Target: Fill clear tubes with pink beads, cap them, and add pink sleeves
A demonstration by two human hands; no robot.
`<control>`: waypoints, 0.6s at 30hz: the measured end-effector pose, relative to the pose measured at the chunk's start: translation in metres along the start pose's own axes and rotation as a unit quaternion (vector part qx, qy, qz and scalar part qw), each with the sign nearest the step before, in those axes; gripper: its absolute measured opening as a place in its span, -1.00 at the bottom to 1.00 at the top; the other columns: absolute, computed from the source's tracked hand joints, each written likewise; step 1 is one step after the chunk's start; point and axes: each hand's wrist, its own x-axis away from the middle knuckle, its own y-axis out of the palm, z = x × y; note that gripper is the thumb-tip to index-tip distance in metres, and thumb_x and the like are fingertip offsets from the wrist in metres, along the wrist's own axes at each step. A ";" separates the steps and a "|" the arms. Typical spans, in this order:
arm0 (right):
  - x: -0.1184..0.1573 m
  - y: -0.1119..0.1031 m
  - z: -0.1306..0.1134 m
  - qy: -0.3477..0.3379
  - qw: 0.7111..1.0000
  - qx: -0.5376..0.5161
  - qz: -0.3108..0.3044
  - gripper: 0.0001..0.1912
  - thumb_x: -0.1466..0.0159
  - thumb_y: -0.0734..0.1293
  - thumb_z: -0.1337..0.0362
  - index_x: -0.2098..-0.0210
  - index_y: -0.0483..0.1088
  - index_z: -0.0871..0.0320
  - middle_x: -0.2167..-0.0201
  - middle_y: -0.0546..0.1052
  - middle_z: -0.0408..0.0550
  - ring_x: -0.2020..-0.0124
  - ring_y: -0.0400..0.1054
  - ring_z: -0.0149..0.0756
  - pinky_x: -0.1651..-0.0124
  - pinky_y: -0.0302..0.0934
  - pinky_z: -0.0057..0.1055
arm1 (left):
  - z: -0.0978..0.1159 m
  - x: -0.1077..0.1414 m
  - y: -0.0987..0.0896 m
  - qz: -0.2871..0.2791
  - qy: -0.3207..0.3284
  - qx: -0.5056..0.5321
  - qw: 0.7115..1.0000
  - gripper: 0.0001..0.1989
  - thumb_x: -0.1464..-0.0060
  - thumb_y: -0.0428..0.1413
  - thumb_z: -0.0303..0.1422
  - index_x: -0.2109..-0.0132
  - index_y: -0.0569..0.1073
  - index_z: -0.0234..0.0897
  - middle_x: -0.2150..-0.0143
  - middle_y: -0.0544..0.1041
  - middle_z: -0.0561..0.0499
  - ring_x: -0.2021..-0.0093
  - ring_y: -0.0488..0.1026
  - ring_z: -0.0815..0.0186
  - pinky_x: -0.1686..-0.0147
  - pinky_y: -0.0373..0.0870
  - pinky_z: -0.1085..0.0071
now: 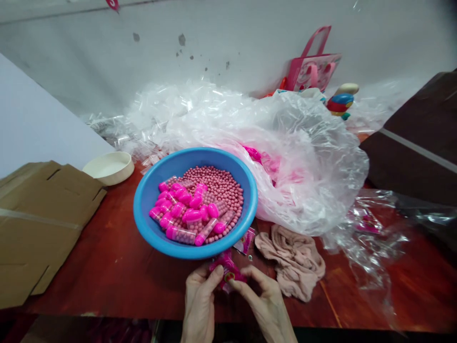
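Observation:
Both of my hands are at the table's front edge, just below the blue basin (142, 216). My left hand (200, 297) pinches the left side of a shiny pink packet (225, 267) with a small printed label. On its right side, the thumb and forefinger of my right hand (262, 300) are closed on the same packet. The fingers partly cover it, so its contents cannot be made out. Inside the basin, pink-capped clear tubes (183, 234) filled with beads lie on loose dusty-pink beads (221, 183). Another small pink packet (245, 240) lies by the basin's rim.
A crumpled beige cloth (294, 259) lies right of my hands. Behind it spreads a large clear plastic bag (314, 157) with pink pieces inside. Clear tubes (150, 112) heap along the wall. Cardboard (46, 228) and a white dish (110, 169) stand left; a dark box (417, 138) stands right.

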 end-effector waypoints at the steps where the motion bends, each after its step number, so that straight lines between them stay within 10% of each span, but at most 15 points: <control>1: 0.001 0.001 0.000 -0.001 1.000 -0.002 0.007 -0.75 -0.11 0.37 0.09 0.47 0.41 0.17 0.53 0.47 -0.13 0.45 0.35 -0.29 0.38 0.25 -0.47 | 0.001 0.001 0.000 -0.008 -0.003 0.006 1.000 -0.87 0.16 0.30 -0.36 0.39 0.61 -0.32 0.48 0.61 0.01 0.48 0.44 0.40 0.40 0.37 0.51; 9: 0.009 -0.007 -0.007 -0.142 0.986 0.091 -0.002 -0.71 -0.27 0.22 0.17 0.47 0.46 0.14 0.58 0.40 -0.13 0.52 0.31 -0.35 0.49 0.20 -0.52 | 0.002 0.011 0.000 0.058 -0.002 0.047 0.997 -0.81 0.37 0.39 -0.39 0.53 0.55 -0.32 0.58 0.57 0.08 0.56 0.41 0.46 0.49 0.35 0.58; 18: 0.013 -0.008 -0.023 -0.216 0.967 0.127 0.035 -0.64 -0.32 0.14 0.13 0.46 0.46 0.07 0.58 0.45 -0.13 0.53 0.37 -0.33 0.49 0.25 -0.53 | -0.002 0.017 0.007 0.000 0.020 0.025 0.999 -0.69 0.32 0.36 -0.40 0.31 0.58 -0.38 0.39 0.63 -0.12 0.39 0.52 0.27 0.33 0.43 0.42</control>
